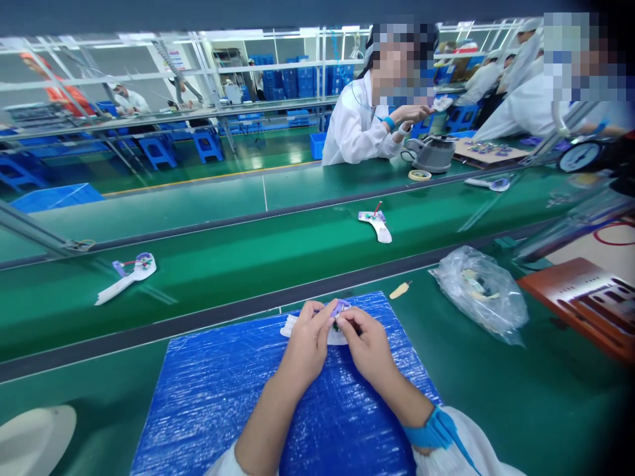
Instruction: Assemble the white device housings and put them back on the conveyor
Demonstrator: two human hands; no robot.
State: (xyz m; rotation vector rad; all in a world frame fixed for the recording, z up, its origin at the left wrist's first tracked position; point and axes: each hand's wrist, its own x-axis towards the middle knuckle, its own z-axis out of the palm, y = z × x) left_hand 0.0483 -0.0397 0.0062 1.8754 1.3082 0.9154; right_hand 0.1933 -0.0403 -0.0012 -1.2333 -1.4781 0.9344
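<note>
Holds a white-and-purple part [338, 339] over the far side of a blue mat [223, 396]. Has the left hand [305, 344] clamped on it, fingers bent over its middle, and the right hand [366, 344] closed in a pinch at its right side. Wears a blue band [431, 428] at the right wrist.

Just beyond the mat's far right corner, finds a small yellowish tool [399, 290]; farther right, a clear plastic bag [479, 297] and a brown board [585, 304] with dark slots, its small marks too small to read. At the lower left, sees a pale rounded object [40, 439] cut off by the view, with open green tabletop between it and the mat.

Faces a green belt [248, 244] behind a dark rail, carrying a left belt part [131, 276], a middle belt part [376, 226] and a far right belt part [489, 185], with wide open stretches between them.

Across the belt, sees a person [354, 125] in white holding a pale piece [441, 104], near a grey container [434, 155] and a tape roll [419, 175]. Cannot read the poster [176, 58] at the back or the dial [579, 157] at right.
</note>
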